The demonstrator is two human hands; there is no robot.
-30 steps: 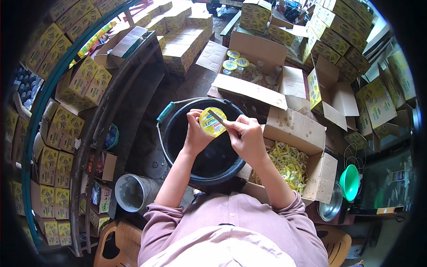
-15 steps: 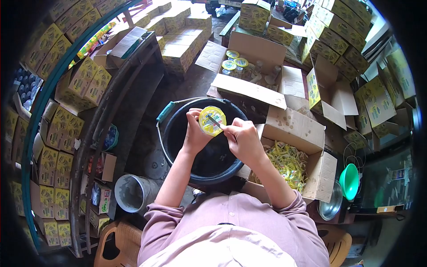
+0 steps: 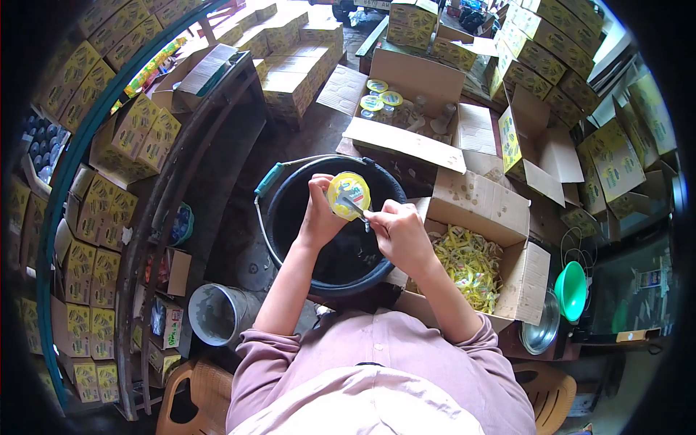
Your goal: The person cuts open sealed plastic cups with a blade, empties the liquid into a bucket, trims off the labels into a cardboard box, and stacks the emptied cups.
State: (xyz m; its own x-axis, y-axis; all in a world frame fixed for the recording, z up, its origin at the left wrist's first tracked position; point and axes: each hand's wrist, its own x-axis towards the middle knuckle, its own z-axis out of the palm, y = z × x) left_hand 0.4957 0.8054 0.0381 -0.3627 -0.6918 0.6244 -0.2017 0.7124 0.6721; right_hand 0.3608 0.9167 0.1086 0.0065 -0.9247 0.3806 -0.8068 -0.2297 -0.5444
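Note:
A cup with a yellow printed lid point(image 3: 349, 190) is gripped in my left hand point(image 3: 319, 216), above a large black bucket point(image 3: 333, 264). In my right hand point(image 3: 401, 233) is a small knife point(image 3: 353, 206), its blade lying across the lid. Some liquid seems to hang or drip just below the cup, by my right fingers. An open carton point(image 3: 482, 206) holding a heap of yellow strips point(image 3: 467, 264) stands to the right of the bucket.
Several lidded cups point(image 3: 377, 98) are in an open carton point(image 3: 406, 141) beyond the bucket. A grey pail point(image 3: 212, 315) stands at left. A green bowl point(image 3: 572, 291) and metal basin point(image 3: 540, 330) are at right. Stacked yellow boxes point(image 3: 290, 83) line the surroundings.
The knife has shifted across the lid, and its blade now points up and left from lower down. Liquid now shows under the cup. The whole view has shifted slightly.

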